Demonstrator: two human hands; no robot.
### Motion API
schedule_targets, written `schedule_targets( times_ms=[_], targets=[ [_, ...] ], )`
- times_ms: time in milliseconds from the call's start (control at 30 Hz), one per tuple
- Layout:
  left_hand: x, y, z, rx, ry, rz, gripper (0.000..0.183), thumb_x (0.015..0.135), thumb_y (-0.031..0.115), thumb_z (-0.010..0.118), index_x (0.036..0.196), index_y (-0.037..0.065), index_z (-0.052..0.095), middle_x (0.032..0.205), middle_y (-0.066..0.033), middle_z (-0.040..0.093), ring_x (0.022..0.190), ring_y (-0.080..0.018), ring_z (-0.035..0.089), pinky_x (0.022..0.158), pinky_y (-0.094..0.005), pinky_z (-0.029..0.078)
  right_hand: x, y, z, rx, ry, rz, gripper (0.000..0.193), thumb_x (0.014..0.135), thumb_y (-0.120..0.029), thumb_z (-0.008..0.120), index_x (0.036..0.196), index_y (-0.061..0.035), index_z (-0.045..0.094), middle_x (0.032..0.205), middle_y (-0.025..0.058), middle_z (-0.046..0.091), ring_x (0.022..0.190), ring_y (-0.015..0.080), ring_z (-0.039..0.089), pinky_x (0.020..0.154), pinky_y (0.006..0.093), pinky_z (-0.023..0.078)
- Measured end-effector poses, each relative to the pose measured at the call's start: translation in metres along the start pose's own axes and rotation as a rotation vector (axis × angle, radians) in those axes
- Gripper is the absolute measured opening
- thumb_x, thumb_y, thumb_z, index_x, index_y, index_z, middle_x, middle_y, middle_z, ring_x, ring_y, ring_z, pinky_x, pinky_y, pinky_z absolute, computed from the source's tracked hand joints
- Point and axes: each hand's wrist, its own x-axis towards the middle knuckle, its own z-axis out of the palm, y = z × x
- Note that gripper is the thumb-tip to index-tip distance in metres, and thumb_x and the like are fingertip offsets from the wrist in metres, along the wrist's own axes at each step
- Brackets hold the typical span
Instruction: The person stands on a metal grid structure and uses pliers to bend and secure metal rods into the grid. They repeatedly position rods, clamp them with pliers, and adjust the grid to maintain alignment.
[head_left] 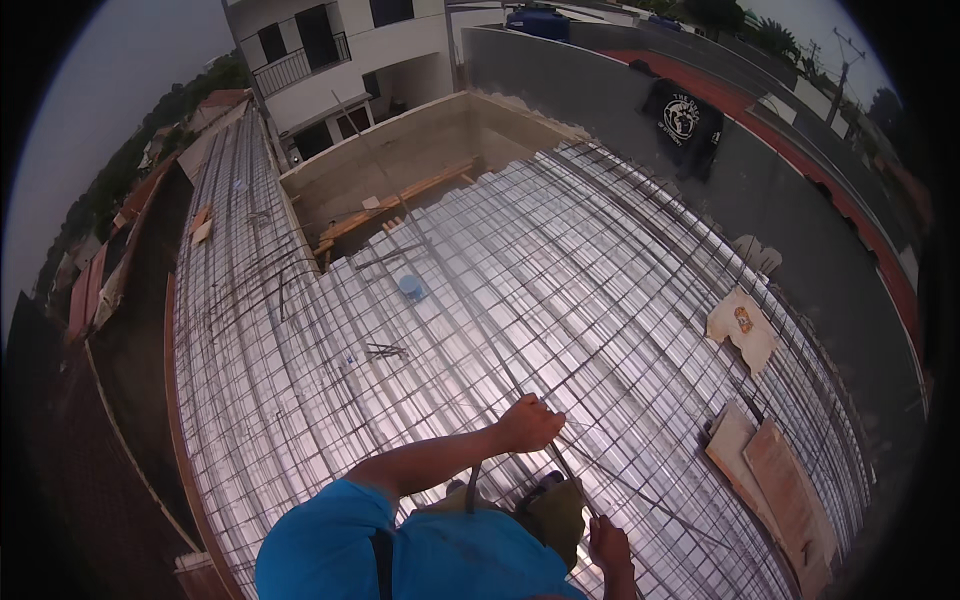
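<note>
A long, thin steel bar [567, 468] slants across the scene, from near my body toward the white building, above the rebar grid. My left hand [530, 425] is closed around it in front of my body. Lower down and to the right, my right hand [608, 547] is wrapped round its near end. Beneath both hands lies the rebar mesh [600, 330] over shiny ribbed metal sheets. My legs and shoes are partly hidden by my blue shirt and the bar.
A blue container [411, 287] and several short bar pieces [386, 351] lie on the mesh. Wooden boards [790, 490] and a torn pale sheet [742, 328] are at right. Beyond the decking is an opening with wooden planks [400, 203]. A grey wall [590, 100] holds a black shirt [684, 122].
</note>
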Motion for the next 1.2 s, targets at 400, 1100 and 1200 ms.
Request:
schedule_targets(
  times_ms=[400,1100,1200],
  targets=[
    [0.031,0.122,-0.001,0.198,-0.296,-0.124,0.022,0.111,0.025,0.048,0.106,0.01,0.064,0.062,-0.0119,0.067,0.061,-0.0391,0.066,0.074,-0.0538,0.048,-0.077,0.237,0.071,0.069,0.109,0.333,0.044,0.096,-0.048,0.071,0.119,-0.0114,0.074,0.121,0.0186,0.073,0.121,0.0422,0.067,0.096,0.0543,0.055],
    [0.121,0.101,0.044,0.166,-0.387,-0.155,0.038,0.116,0.031,0.039,0.109,0.001,0.062,0.072,-0.0229,0.065,0.073,-0.0472,0.063,0.064,-0.0574,0.045,-0.075,0.4,0.108,2.578,1.772,0.226,0.054,0.11,-0.064,0.044,0.073,-0.0262,0.047,0.063,-0.0049,0.04,0.055,0.0149,0.042,0.05,0.0352,0.037],
    [0.12,0.028,0.03,0.212,-0.263,-0.225,0.039,0.116,0.031,0.039,0.108,0.001,0.062,0.072,-0.0226,0.064,0.072,-0.0471,0.063,0.063,-0.0569,0.045,-0.041,0.337,0.066,2.798,1.628,0.112,0.061,0.107,-0.072,0.041,0.066,-0.0267,0.042,0.061,-0.0053,0.036,0.052,0.0156,0.039,0.046,0.0359,0.033]
  ],
)
